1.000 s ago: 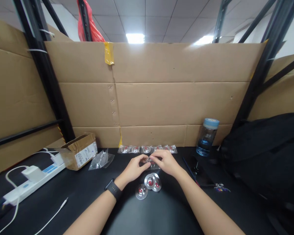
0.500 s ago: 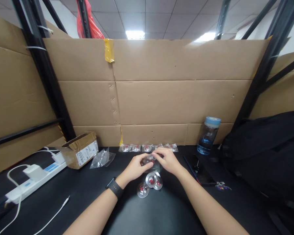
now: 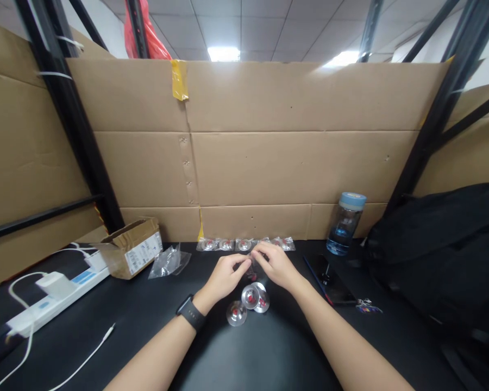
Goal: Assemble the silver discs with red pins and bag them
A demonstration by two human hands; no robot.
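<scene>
My left hand (image 3: 227, 274) and my right hand (image 3: 276, 264) meet over the middle of the table, both closed, fingertips pinching the top of a small clear plastic bag (image 3: 251, 270). Something with a red spot shows low in the bag; fingers and glare hide most of it. Just below my hands lie three round clear-and-silver discs with red centres: one disc (image 3: 250, 297) overlaps another (image 3: 263, 302), and a third disc (image 3: 236, 314) sits at their left. Behind my hands runs a row of several bagged discs (image 3: 225, 245), partly covered by my right hand.
Left are crumpled clear bags (image 3: 169, 262), an open cardboard box (image 3: 136, 250), a white power strip (image 3: 71, 288) and a loose cable (image 3: 90, 355). On the right stand a blue-lidded bottle (image 3: 345, 225), a dark phone (image 3: 336, 282), keys (image 3: 367, 307) and a black backpack (image 3: 440, 255). Cardboard (image 3: 269, 168) walls the back.
My fingertips have come closer together at the bag's top, and the bagged item now sits lower, below my fingers. The loose discs and the row behind stay in place.
</scene>
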